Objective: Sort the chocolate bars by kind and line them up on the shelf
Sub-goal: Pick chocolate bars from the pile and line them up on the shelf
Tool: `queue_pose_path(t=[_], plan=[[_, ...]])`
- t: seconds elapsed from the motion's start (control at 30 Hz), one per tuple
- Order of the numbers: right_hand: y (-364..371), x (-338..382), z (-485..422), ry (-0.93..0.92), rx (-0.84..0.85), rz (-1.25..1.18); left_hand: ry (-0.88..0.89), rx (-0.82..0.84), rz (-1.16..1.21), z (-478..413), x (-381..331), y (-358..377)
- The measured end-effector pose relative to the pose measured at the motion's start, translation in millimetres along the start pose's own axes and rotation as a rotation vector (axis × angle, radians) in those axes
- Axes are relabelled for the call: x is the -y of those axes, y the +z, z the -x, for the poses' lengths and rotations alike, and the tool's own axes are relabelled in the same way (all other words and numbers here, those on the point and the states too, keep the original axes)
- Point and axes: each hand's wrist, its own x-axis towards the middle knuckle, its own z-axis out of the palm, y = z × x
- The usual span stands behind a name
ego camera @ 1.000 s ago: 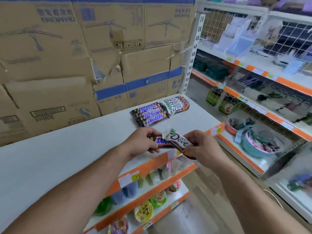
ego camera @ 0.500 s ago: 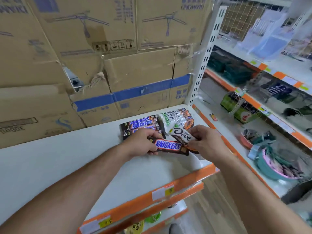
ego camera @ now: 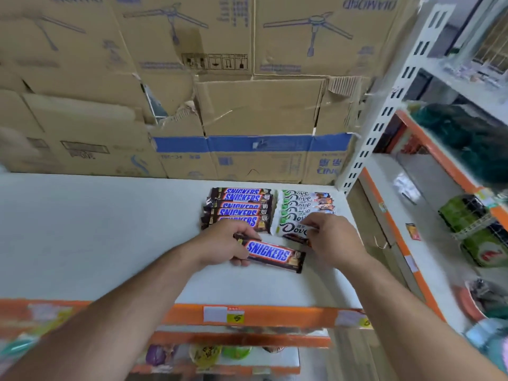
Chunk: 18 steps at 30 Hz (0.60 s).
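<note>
On the white shelf (ego camera: 96, 237) lie two rows of chocolate bars: a row of several brown Snickers bars (ego camera: 239, 207) on the left and a row of several white Dove bars (ego camera: 302, 203) on the right. My left hand (ego camera: 222, 246) grips a Snickers bar (ego camera: 272, 255) by its left end, low over the shelf just in front of the Snickers row. My right hand (ego camera: 332, 240) pinches a Dove bar (ego camera: 292, 229) at the near end of the Dove row; its right end is hidden under my fingers.
Stacked cardboard boxes (ego camera: 220, 86) form a wall behind the shelf. A white slotted upright (ego camera: 384, 111) stands at the right corner. Orange-edged shelves (ego camera: 428, 166) with green packs lie to the right. Lower shelves (ego camera: 233, 350) hold jelly cups.
Both hands moved forward from the shelf's front edge to the two rows. The Dove bar came down onto the near end of its row; the Snickers bar now sits just before its row.
</note>
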Motion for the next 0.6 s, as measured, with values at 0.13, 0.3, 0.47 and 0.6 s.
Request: queue_pose_path(t=[0.13,0.3,0.47,0.6], plan=[[6,-5,-7,-0.079,-0.117,0.15,-0.016,-0.049,0.05,7,-1,4],[11,-4,-4,-0.133,-0.276,0.279,-0.035,-0.106,0.105,13,-1,3],[21,6,14,-0.072,-0.328,0.185,-0.041,-0.087,0.103,16,4,-7],[39,17,44,-0.07,-0.32,0.094,-0.023,-0.099,0.13,18,9,-17]])
